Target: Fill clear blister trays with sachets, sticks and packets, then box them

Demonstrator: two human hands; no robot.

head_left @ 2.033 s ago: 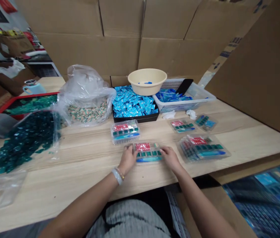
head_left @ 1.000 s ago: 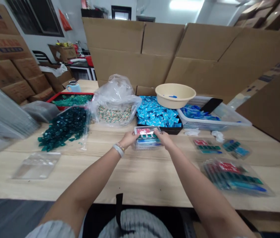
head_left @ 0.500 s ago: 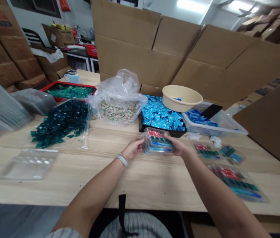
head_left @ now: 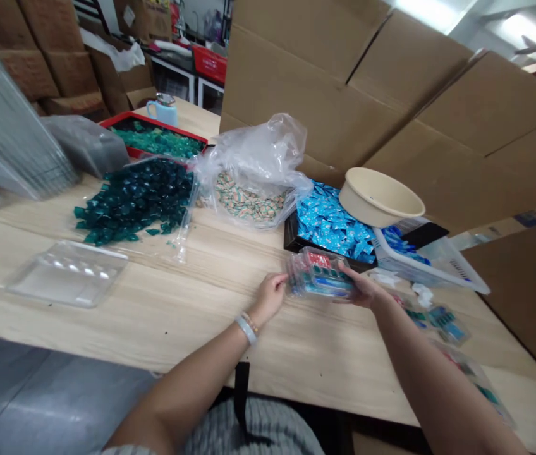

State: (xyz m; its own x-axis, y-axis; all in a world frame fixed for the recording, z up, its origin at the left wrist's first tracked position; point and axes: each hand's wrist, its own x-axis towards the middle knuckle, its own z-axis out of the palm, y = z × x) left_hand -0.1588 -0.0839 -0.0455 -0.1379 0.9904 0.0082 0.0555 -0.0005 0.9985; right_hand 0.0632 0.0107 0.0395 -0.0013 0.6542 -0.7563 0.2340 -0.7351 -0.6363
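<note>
A transparent plastic blister pack with red, green and blue items inside is tilted in the air above the wooden table. My right hand holds its right end from below. My left hand reaches in from the other side, its fingertips gripping the pack's left edge. The bottom of the pack is partly hidden by my right fingers.
Just beyond the hands is a black tray of blue sachets. A beige basin and white basket stand to the right. Leftward lie dark green pieces, a bag of tan sachets and an empty transparent tray.
The pack has risen off the table between my hands and now tilts more. The view has swung and rolled, shifting the table scene, and my hands have moved rightward in the picture.
</note>
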